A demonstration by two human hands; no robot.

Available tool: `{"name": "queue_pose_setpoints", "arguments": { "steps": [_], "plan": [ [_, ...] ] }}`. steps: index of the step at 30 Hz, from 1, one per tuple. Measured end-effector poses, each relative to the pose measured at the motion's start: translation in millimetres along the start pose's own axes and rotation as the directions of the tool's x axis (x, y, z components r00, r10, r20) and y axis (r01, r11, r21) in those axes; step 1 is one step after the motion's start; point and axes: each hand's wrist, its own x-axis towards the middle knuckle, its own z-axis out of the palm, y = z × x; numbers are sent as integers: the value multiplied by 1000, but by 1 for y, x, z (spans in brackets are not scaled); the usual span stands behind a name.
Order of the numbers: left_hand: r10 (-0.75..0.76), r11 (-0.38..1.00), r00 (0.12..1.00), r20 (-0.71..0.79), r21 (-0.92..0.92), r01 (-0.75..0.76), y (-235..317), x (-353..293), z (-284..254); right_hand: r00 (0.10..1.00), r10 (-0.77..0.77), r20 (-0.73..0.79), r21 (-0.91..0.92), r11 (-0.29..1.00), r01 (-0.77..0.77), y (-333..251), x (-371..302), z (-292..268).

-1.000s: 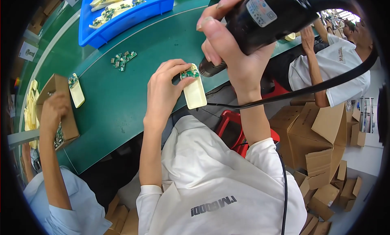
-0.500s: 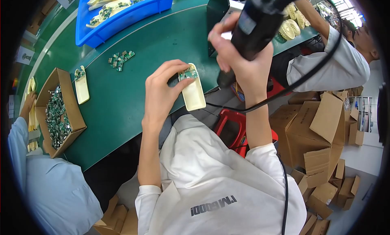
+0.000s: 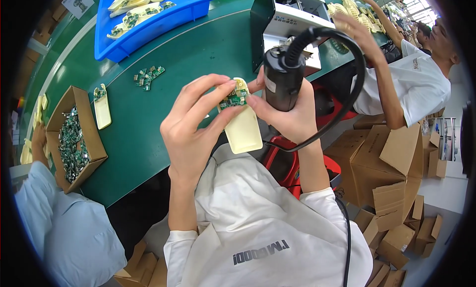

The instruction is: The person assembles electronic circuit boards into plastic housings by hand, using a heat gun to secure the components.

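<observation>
- Head view: thumb and index finger of the left hand (image 3: 191,121) are clamped on the cream shell (image 3: 244,136), spread only as wide as the green circuit board (image 3: 233,100) in its far end.
- The right hand (image 3: 292,113) is closed around a black handheld tool (image 3: 284,84); its thumb tip meets the board end from the right, while the fingers behind the tool are partly hidden.
- The shell, shallow with rounded corners, is held in the air, tilted, over the near edge of the green table (image 3: 144,143); its lower part is smooth and bare.
- Toward the table's left end, a second shell (image 3: 102,112) lies beside a cardboard box (image 3: 88,113).
</observation>
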Motion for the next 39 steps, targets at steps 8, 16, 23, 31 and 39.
{"name": "queue_pose_setpoints", "arguments": {
  "steps": [8,16,23,31,39],
  "plan": [
    [-106,988,993,50,-109,111,-4,-6,-3,995,-99,-21,25,995,99,0,-6,5],
    [-248,578,954,166,-766,283,-30,-16,-9,987,-154,-51,185,970,160,-22,-10,-1],
    [-332,781,935,123,-520,346,-28,-9,3,938,-337,-79,82,936,343,-31,-1,-16],
    [-303,953,942,143,29,302,-48,-10,45,914,-358,-190,386,829,405,-69,43,2],
    [-164,982,980,111,109,152,-59,-12,48,631,-774,58,214,627,749,-13,109,17]
  ]
}}
